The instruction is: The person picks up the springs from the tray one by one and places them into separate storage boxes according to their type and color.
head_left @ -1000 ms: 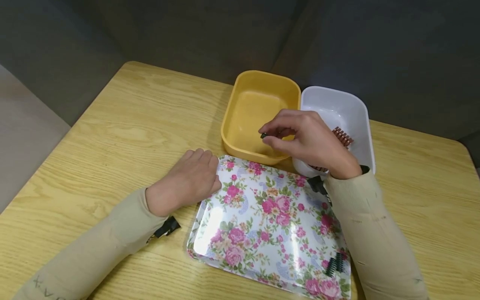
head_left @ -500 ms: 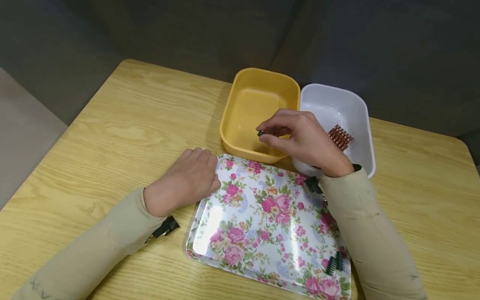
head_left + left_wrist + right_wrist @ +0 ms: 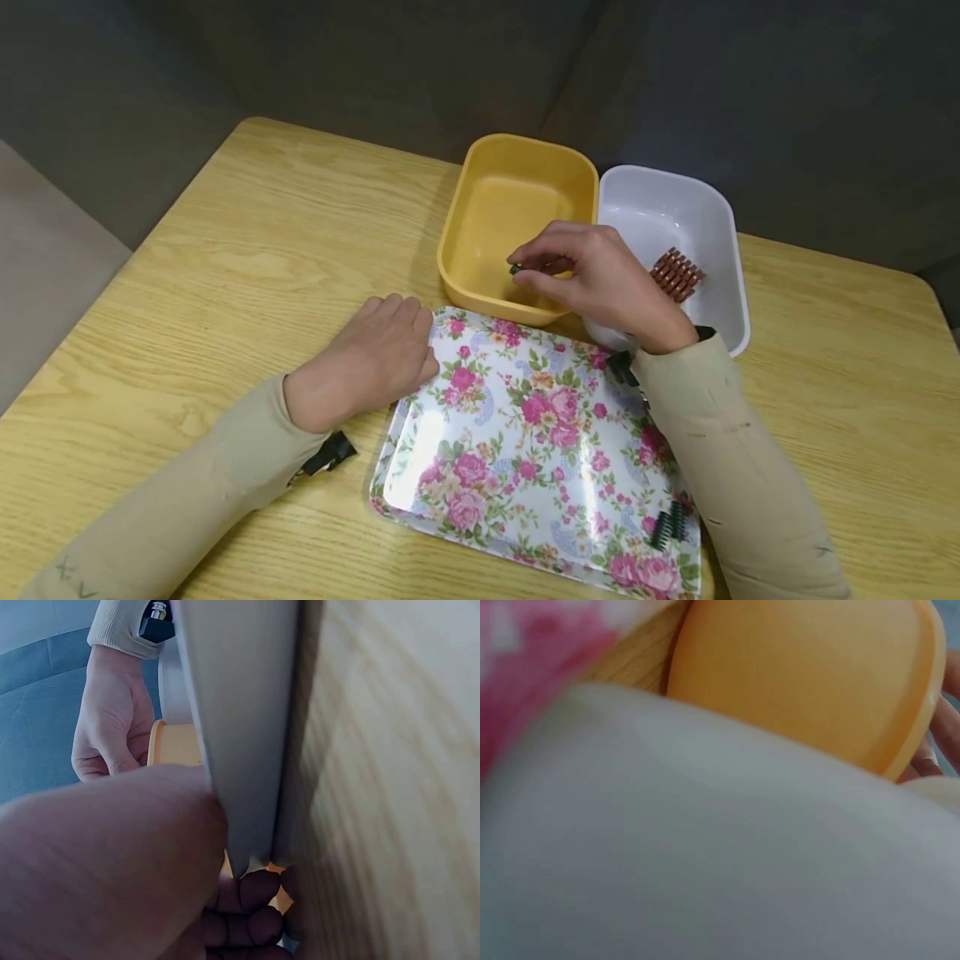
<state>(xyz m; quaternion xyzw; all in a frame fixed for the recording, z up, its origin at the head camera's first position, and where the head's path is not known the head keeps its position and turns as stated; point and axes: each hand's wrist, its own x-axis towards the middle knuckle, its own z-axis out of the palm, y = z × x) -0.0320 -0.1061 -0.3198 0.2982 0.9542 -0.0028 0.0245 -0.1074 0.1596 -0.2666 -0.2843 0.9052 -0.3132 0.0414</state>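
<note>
"Pinching what?"
"A dark piece, tiny, so my right hand uses fingertips, over the yellow bin, toward six o'clock. My left hand grips the tray at eleven, probably steadying it."

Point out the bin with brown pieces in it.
The white bin, right of the yellow bin: brown pieces lie in it, none show in the yellow one.
</note>
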